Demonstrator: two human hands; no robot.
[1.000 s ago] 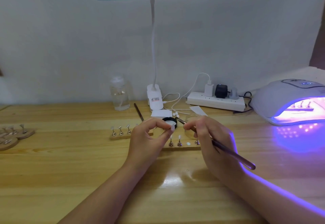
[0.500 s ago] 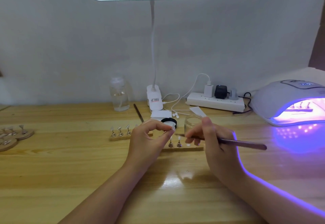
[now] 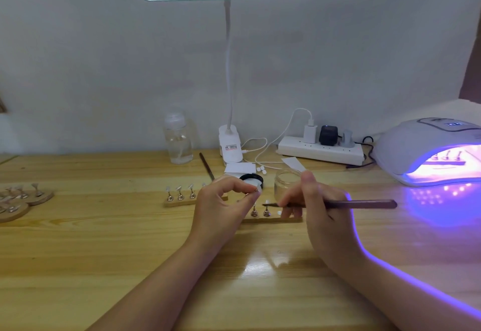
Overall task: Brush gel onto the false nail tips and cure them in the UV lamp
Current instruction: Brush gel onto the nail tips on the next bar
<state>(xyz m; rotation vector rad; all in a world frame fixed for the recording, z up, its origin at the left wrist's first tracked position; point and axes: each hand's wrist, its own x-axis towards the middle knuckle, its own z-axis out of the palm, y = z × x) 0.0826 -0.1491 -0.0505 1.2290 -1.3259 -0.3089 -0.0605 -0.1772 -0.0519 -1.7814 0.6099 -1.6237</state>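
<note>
Meanwhile left fingers (image 3: 250,192) pinch a nail tip (image 3: 259,187), right fingers (image 3: 291,200) grip the brush (image 3: 351,204); labels unreadable.

Brush (image 3: 338,204) lying near level, bristles at a nail tip (image 3: 266,202) on its stand.
UV lamp (image 3: 426,148) lit violet at right, stands inside.

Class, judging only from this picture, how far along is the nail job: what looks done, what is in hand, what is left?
Done, apparently: a strip of tips sits inside the lit UV lamp.
In hand: the left hand pinches a small nail stand; the right hand holds the brush over the near wooden strip.
Left: the far wooden strip is outside the lamp.
</note>
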